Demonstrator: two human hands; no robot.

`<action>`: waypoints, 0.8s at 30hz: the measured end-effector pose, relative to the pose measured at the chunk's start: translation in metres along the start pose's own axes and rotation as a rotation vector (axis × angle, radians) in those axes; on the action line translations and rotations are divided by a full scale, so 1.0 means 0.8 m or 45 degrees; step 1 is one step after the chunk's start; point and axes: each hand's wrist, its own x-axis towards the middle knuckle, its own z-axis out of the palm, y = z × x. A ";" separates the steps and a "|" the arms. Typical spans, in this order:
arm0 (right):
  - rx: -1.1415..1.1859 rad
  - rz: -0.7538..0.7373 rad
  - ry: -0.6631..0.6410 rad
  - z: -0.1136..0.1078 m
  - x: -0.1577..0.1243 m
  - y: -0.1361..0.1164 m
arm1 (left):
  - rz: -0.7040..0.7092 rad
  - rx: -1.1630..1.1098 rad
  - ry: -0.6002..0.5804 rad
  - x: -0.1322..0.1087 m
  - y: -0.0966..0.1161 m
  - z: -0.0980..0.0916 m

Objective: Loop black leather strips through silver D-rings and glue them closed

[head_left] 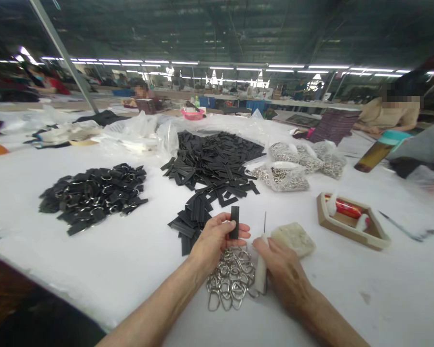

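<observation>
Pinched upright between the thumb and fingers of my left hand [217, 233] is a short black strip [235, 222]. My right hand [284, 265] is closed around an awl with a white handle [261, 275], its thin metal shaft pointing away from me. Below and between the hands lies a small heap of metal D-rings [230, 282]. Black strips [191, 221] lie loose just beyond my left hand, trailing from a larger pile [217, 156]. A pale, waxy-looking block [293, 238] rests beside my right hand.
At left is a pile of black strips with rings [97, 193]. Clear bags of metal rings [285, 177] stand beyond. To the right are a cardboard tray [354, 234] holding a red roll, a thin tool [400, 225] and a bottle [379, 150]. A person [388, 113] sits across the table.
</observation>
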 end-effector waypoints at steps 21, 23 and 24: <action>0.536 0.657 0.414 -0.043 -0.001 0.002 | -0.233 0.343 -0.389 -0.018 -0.025 0.025; 0.460 0.478 0.405 -0.042 -0.003 0.002 | -0.229 0.383 -0.405 -0.018 -0.024 0.026; 0.409 0.369 0.397 -0.042 -0.004 0.001 | -0.219 0.415 -0.407 -0.019 -0.024 0.027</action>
